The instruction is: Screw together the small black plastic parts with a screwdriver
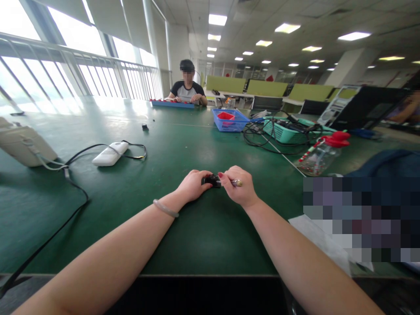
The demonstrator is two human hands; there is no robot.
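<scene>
In the head view, a small black part (215, 180) lies low over the green table, its fine detail too small to make out. My left hand (193, 186) is closed on its left side, thumb along the near edge. My right hand (239, 186) grips a slim screwdriver (236, 183) with a yellowish handle end. The screwdriver lies nearly level, and its thin shaft points left at the black part. Its tip is too small to see clearly.
A white power bank (110, 154) with a black cord lies left, beside a white case (28, 142). Blue basket (231, 120), green basket (285, 131) with cables, and red-capped bottle (323, 155) stand right. Across the green table (183, 144) a person (187, 87) sits behind a blue tray (172, 104).
</scene>
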